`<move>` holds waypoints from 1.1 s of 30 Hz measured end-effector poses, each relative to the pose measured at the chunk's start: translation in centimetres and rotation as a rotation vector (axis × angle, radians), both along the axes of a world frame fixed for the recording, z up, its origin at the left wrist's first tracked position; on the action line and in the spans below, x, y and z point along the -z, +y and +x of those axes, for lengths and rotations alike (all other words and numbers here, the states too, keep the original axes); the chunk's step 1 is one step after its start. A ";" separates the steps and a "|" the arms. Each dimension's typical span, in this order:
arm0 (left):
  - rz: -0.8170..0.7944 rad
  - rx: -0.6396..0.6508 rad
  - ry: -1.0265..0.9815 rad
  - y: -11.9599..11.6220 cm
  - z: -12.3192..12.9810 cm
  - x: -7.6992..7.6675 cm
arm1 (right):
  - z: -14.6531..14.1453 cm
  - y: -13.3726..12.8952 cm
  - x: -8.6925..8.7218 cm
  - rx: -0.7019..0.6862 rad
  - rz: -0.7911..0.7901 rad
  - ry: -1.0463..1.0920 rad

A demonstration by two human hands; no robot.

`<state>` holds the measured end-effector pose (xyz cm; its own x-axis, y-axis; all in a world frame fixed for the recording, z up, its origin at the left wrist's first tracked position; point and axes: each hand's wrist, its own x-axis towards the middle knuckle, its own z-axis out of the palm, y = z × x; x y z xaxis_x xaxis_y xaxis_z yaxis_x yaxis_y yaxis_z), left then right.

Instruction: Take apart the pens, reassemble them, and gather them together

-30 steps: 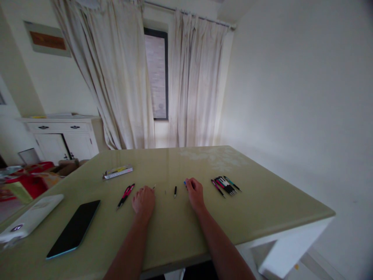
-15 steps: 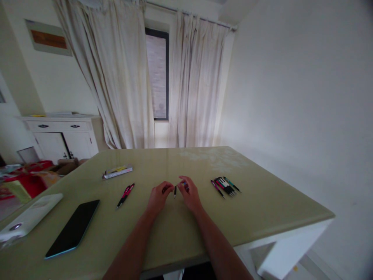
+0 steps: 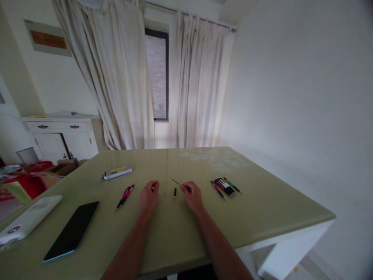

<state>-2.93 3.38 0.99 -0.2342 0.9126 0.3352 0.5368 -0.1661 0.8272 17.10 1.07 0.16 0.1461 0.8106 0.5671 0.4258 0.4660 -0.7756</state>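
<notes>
My right hand (image 3: 192, 196) pinches a thin dark pen refill (image 3: 175, 181), whose free end points up and to the left. Between my hands a short black pen part (image 3: 175, 193) with a pale tip lies on the table. My left hand (image 3: 149, 197) is closed, fingertips together, left of that part. Something small may be in its fingers, but I cannot make it out. Two pink and black pens (image 3: 125, 197) lie left of my left hand. Right of my right hand is a row of several click pens (image 3: 225, 187), in purple, pink, black, white and teal.
The pale green table (image 3: 262, 210) reaches toward a wall on the right. A black-screened phone (image 3: 72, 231) and a white device (image 3: 30, 218) lie at the left. Farther back on the left stands a small open box (image 3: 117, 173) with yellow items in it.
My hands have drawn apart, the left one going left. The refill now sticks out clear of my right fingers. The black part stays in place between them.
</notes>
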 end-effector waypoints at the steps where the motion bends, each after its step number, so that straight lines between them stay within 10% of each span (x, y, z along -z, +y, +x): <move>1: -0.028 0.013 0.077 0.2 0.0 0.4 | 0.1 0.1 0.1 0.012 -0.003 0.008; 16: -0.090 0.190 0.451 -0.1 1.3 1.4 | 0.4 0.1 0.4 0.016 -0.042 0.013; 25: -0.029 0.274 -0.338 0.1 1.0 0.9 | -0.1 0.0 0.0 -0.053 -0.035 -0.016; 33: -0.103 0.390 -0.515 0.2 1.9 1.0 | -0.2 0.3 0.2 -0.022 0.002 -0.024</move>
